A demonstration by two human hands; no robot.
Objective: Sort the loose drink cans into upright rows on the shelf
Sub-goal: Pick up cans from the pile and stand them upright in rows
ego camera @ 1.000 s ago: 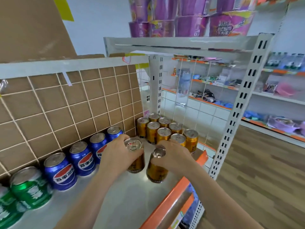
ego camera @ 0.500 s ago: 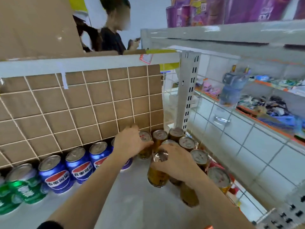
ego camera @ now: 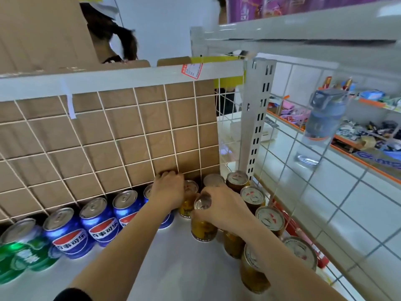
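My left hand (ego camera: 168, 191) grips an upright gold can (ego camera: 188, 200) at the back of the white shelf (ego camera: 186, 268), close to the wire back grid. My right hand (ego camera: 223, 208) is closed around the top of a second gold can (ego camera: 202, 224) standing just in front of it. More upright gold cans (ego camera: 252, 197) stand in rows along the right side grid, partly hidden by my right arm. Blue cola cans (ego camera: 98, 222) line the back, and green cans (ego camera: 21, 248) stand at the far left.
A cardboard sheet (ego camera: 108, 131) backs the wire grid behind the cans. A slotted white upright post (ego camera: 258, 118) stands at the back right corner. A blue water bottle (ego camera: 319, 127) stands beyond the side grid. Part of a person (ego camera: 112, 33) shows above the cardboard.
Both hands have carried their gold cans from the shelf's front middle back toward the rear right corner, beside the other gold cans. My view has swung left and closer.
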